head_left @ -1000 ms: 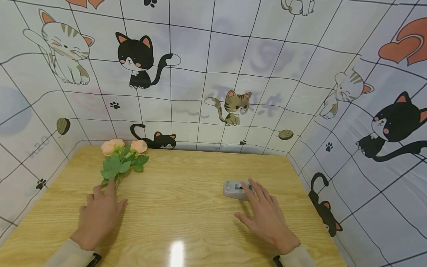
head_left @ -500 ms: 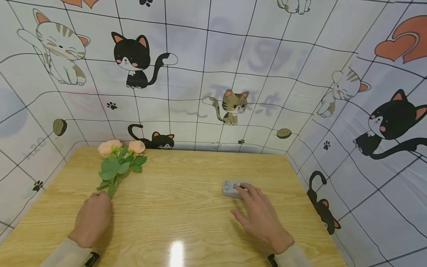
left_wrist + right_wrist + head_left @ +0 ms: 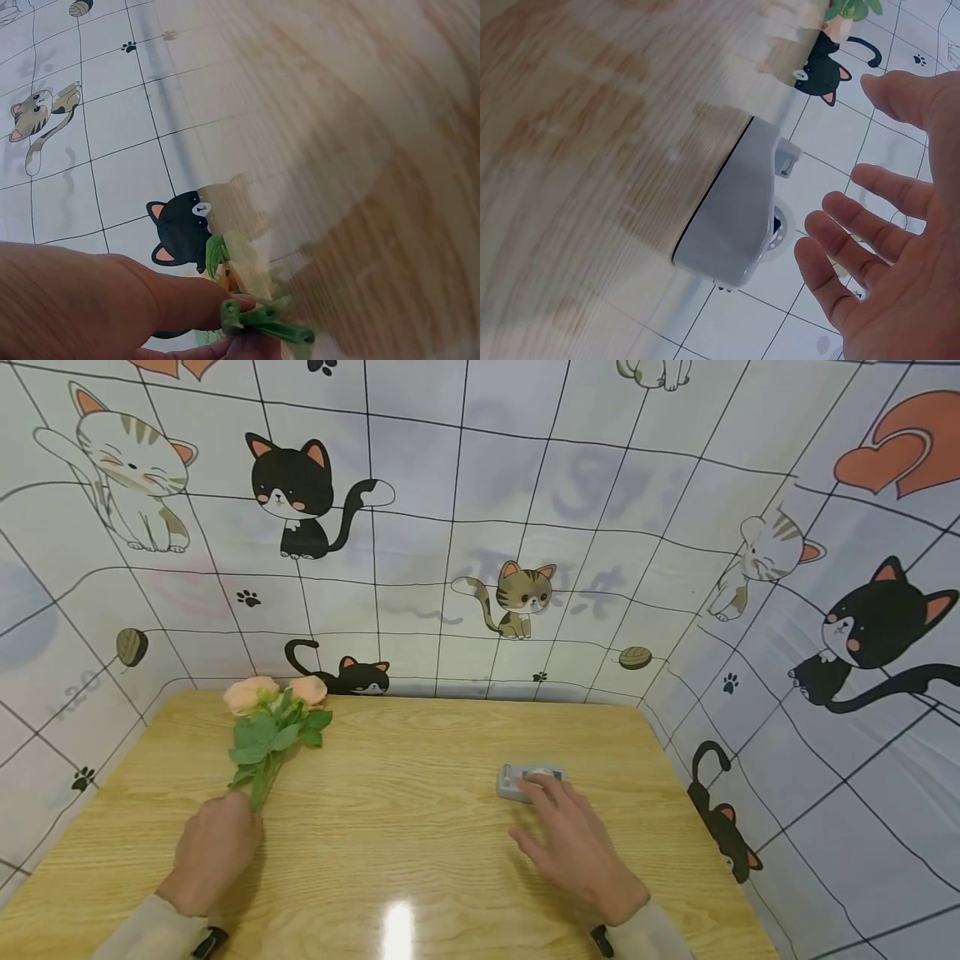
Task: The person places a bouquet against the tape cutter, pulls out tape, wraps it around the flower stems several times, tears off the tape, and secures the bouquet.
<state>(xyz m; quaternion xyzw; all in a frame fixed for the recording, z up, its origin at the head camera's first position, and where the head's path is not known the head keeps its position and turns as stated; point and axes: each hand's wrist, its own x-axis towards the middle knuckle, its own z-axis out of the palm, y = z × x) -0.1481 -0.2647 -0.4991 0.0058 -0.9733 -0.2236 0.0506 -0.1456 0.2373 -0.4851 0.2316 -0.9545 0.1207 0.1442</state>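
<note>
Peach-coloured flowers (image 3: pixel 252 695) with green leaves (image 3: pixel 258 737) lie at the back left of the table in the head view. My left hand (image 3: pixel 219 843) grips the lower ends of their green stems (image 3: pixel 262 321); in the left wrist view the cut ends poke out past the thumb. A grey tape dispenser (image 3: pixel 512 781) with a clear roll in it sits right of the table's middle. Over its near right side hovers my right hand (image 3: pixel 573 843), fingers spread. From the right wrist view, those fingers are apart from the dispenser (image 3: pixel 724 210) and hold nothing.
The light wooden table (image 3: pixel 390 793) ends at a back wall and a right wall of cloth (image 3: pixel 420 552) printed with cats and grid lines. A bright light reflection (image 3: pixel 397 931) lies near the table's front.
My left hand has closed on the flower stems, which it only reached for before. The flowers have shifted a little. My right hand has moved slightly left, staying over the tape dispenser.
</note>
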